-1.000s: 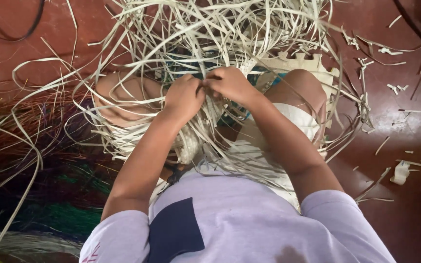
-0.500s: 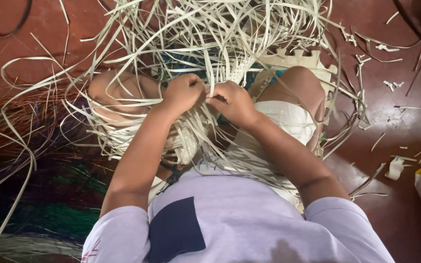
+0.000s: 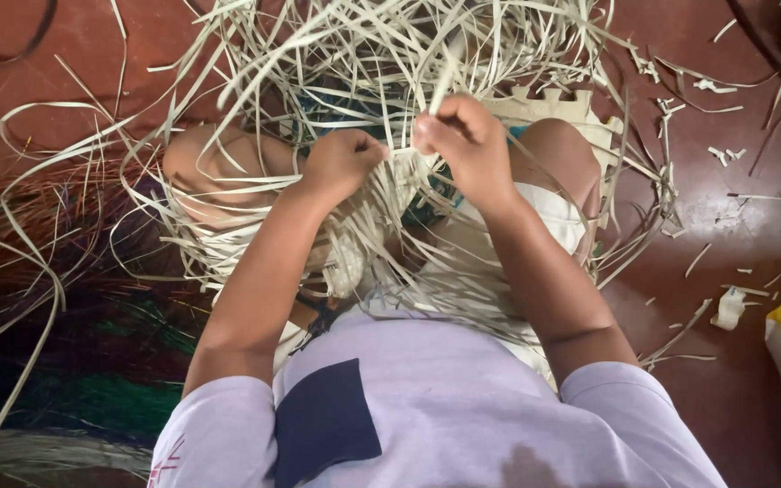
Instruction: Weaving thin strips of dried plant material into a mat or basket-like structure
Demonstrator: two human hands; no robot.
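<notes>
Two hands work over the lap: the left hand (image 3: 341,163) is clenched on pale flat strips (image 3: 381,54), while the right hand (image 3: 467,136) pinches one strip upward. Loose, springy strips crowd the woven piece (image 3: 354,258); glossy red floor (image 3: 734,217) lies open rightward.

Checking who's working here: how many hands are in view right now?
2, both the person's own. The left hand is closed on the pale strips over the lap. The right hand pinches one strip, lifted slightly higher. No other person's hands show.
</notes>
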